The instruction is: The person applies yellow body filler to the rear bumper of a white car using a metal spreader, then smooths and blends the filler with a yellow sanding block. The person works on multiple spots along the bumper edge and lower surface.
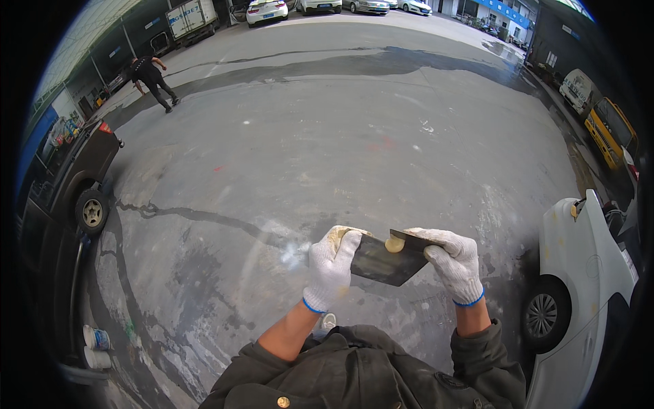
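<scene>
Paste (394, 243), pale yellow, in a small lump at the edge of a dark flat spreader (414, 240), over the upper right part of a dark flat plate (385, 268). Impossible to tell whether touching the plate or just above. Plate held out in front of the body, between both hands, tilted, with a dull yellowish smear across its face. Left grip (330, 267) closed on the plate's left end, thumb on top, fingers mostly hidden. Right grip (456, 263) closed on the spreader's right end, thumb at the near side. Both in white knit gloves with blue cuff edges; yellowish stains on the left one. Nearer the body, a dark jacket (368, 371) with a brass-coloured button (283, 402), and a pale shoe (329, 320) on the grey floor (327, 136).

To the right, a white car (575, 252), taking up that side; beyond it, a yellow vehicle (610, 131) and a white truck cab (578, 90). To the left, a dark vehicle (60, 178), hemming in that side, with two white tubs (97, 347) near its lower end. Farther off, a person in dark clothes (151, 76), a dark wet streak (395, 63) across the floor, a white box truck (191, 19) and a row of parked cars (320, 5).
</scene>
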### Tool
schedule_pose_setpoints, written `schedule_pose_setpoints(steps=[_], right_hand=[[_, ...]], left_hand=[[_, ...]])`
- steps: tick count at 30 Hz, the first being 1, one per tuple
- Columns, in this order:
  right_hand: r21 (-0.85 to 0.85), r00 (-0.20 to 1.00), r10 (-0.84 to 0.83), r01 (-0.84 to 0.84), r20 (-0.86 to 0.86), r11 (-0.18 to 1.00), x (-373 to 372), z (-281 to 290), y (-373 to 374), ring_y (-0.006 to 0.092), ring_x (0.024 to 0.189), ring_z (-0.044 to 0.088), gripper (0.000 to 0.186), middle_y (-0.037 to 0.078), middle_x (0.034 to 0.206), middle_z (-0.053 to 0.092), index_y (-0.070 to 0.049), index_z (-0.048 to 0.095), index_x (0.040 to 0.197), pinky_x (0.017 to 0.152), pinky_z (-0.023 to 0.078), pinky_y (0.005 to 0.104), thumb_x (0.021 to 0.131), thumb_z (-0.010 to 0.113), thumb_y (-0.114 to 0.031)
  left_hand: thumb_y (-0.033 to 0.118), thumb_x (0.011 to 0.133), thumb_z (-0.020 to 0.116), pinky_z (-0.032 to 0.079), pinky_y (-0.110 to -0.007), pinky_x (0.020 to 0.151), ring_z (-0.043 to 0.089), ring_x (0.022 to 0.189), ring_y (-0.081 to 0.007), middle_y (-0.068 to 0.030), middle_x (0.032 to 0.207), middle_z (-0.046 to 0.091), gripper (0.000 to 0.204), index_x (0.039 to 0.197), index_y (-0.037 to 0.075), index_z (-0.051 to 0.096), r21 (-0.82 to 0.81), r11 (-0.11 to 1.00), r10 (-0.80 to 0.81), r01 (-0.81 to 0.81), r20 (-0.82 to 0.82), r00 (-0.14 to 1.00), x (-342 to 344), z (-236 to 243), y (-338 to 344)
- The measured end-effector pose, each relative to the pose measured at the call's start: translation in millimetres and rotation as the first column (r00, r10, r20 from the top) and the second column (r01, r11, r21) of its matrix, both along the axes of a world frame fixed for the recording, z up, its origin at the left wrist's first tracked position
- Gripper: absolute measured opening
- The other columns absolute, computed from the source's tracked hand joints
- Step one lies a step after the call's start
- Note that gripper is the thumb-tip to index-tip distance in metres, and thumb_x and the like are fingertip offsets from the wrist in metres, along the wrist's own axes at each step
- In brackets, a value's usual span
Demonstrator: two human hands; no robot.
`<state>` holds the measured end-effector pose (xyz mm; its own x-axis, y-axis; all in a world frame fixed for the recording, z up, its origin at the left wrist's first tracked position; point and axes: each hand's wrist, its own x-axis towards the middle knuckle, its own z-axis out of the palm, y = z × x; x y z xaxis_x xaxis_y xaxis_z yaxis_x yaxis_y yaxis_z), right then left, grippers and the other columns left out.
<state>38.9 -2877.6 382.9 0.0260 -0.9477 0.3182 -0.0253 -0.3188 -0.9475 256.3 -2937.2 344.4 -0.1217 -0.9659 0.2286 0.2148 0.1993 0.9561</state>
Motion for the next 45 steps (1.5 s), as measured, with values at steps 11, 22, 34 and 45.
schedule_pose_setpoints(steps=[11, 22, 34, 45], right_hand=[[-0.768, 0.452, -0.711, 0.085, -0.538, 0.635, 28.9, -13.3, 5.3, 0.0212, 0.098, 0.070, 0.046, 0.001, 0.115, 0.072, -0.015, 0.076, 0.116, 0.084, 0.056, 0.0372, 0.070, 0.074, -0.018], [-0.696, 0.511, -0.673, 0.185, -0.535, 0.694, 48.6, -17.1, 11.3, 0.0204, 0.097, 0.070, 0.040, -0.001, 0.112, 0.070, -0.014, 0.072, 0.115, 0.079, 0.055, 0.0365, 0.074, 0.072, -0.015], [-0.654, 0.490, -0.586, 0.043, -0.645, 0.756, 73.5, -23.2, 14.2, 0.0183, 0.094, 0.068, 0.044, -0.001, 0.112, 0.070, -0.014, 0.073, 0.117, 0.079, 0.055, 0.0342, 0.073, 0.071, -0.016], [-0.095, 0.976, -0.190, 0.180, -0.109, 0.979, 20.6, -3.0, 9.7, 0.0240, 0.105, 0.071, 0.021, 0.016, 0.112, 0.077, 0.005, 0.074, 0.112, 0.096, 0.055, 0.0364, 0.093, 0.070, -0.003]], left_hand=[[0.019, 0.110, 0.053, 0.051, -0.027, 0.082, 0.062, 0.090, -0.0109, -0.0058, 0.099, 0.070, 0.027, 0.108, -0.003, 0.070, 0.040, 0.989, 0.139, -0.140, 0.040, 0.989, -3.9, -13.0, -9.1], [0.022, 0.111, 0.049, 0.055, -0.031, 0.084, 0.067, 0.094, -0.0161, -0.0095, 0.104, 0.071, 0.031, 0.112, -0.003, 0.067, 0.007, 0.993, 0.118, -0.118, 0.007, 0.993, -10.2, -4.1, -8.1], [0.025, 0.112, 0.047, 0.057, -0.029, 0.081, 0.068, 0.090, -0.0149, -0.0108, 0.104, 0.071, 0.033, 0.114, -0.003, 0.065, 0.041, 0.991, 0.129, -0.124, -0.148, 0.981, 0.1, 0.0, -14.9], [0.023, 0.108, 0.059, 0.053, -0.027, 0.076, 0.062, 0.081, -0.0067, -0.0055, 0.087, 0.072, 0.027, 0.109, -0.002, 0.070, -0.047, 0.985, -0.158, 0.165, 0.136, 0.978, 19.4, 1.3, -7.3]])
